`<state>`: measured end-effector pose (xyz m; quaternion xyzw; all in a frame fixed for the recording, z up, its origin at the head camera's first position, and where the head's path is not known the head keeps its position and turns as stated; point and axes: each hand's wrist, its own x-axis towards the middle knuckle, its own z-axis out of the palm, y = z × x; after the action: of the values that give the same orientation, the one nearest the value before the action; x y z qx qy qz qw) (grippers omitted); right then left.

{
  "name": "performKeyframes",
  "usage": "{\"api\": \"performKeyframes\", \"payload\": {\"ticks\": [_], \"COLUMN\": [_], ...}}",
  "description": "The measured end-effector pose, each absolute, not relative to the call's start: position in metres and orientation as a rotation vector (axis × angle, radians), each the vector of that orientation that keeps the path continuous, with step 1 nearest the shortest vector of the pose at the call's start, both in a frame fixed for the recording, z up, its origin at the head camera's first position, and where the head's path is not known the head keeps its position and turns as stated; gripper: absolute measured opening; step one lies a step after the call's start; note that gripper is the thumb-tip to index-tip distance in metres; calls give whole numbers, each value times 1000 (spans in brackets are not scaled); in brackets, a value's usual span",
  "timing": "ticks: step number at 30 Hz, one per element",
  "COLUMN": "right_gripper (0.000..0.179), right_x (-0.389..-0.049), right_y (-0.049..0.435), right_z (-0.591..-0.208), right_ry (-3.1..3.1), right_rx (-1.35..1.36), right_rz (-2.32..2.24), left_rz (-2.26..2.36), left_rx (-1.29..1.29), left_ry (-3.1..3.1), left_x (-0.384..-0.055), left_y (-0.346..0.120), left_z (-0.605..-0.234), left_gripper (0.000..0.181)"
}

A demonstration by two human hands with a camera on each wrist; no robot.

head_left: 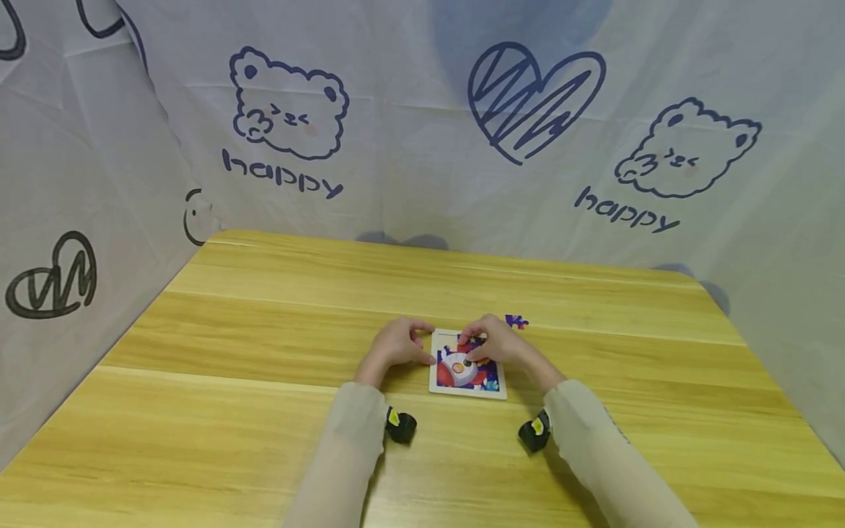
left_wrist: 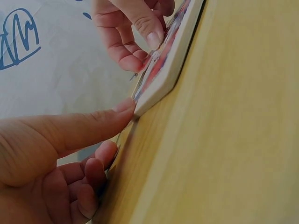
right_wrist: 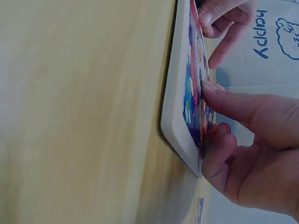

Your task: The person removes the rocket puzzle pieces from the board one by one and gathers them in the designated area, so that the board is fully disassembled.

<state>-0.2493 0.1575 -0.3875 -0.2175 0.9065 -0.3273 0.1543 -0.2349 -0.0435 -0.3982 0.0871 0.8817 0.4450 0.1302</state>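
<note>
Head view shows a square puzzle board (head_left: pixel 467 394) lying flat on the wooden table (head_left: pixel 277 440), its pale rim framing assembled puzzle pieces (head_left: pixel 461 370) that picture a red-and-white character on purple. A pale, uncovered patch shows at the board's far left part. The left hand (head_left: pixel 398 342) is at the board's left side, thumb and index finger apart: the thumb touches the left edge, and the index finger reaches toward the far left corner. The right hand (head_left: pixel 496 339) is over the board's far right part, its thumb and bent fingertips touching the puzzle; whether they pinch a single piece I cannot tell, since the hand covers that spot.

Just beyond the board's far right corner, a loose purple puzzle piece (head_left: pixel 517 322) lies apart on the table. On the near side of the board are two black wrist devices with yellow marks, one (head_left: pixel 400 426) to its left and the other (head_left: pixel 535 433) to its right, next to the pale sleeves (head_left: pixel 343 447) of the person's arms. Well beyond the board, behind the table, hangs a white cloth (head_left: pixel 409 147) printed with bear faces, hearts and the word "happy".
</note>
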Motion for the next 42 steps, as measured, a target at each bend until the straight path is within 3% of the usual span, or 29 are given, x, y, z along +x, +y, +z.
{"api": "performKeyframes", "payload": {"ticks": [3, 10, 18, 34, 42], "right_gripper": [13, 46, 30, 26, 17], "right_x": [-250, -247, -247, -247, -248], "right_y": [157, 156, 155, 161, 164], "right_z": [-388, -389, -391, -392, -394], "right_ry": [2614, 2601, 2622, 2536, 2459], "right_rx": [-589, -421, -370, -471, -330], "right_rz": [-932, -1059, -1016, -1127, -1263], "left_rz": [1286, 1291, 1301, 1293, 1296], "left_rx": [256, 247, 263, 254, 264], "left_ry": [2569, 2566, 2560, 2568, 2570], "left_x": [-235, -235, -234, -235, -234], "left_y": [-44, -44, -43, -44, -43], "left_z": [-398, -396, -397, -397, -397], "left_gripper": [53, 53, 54, 53, 54]}}
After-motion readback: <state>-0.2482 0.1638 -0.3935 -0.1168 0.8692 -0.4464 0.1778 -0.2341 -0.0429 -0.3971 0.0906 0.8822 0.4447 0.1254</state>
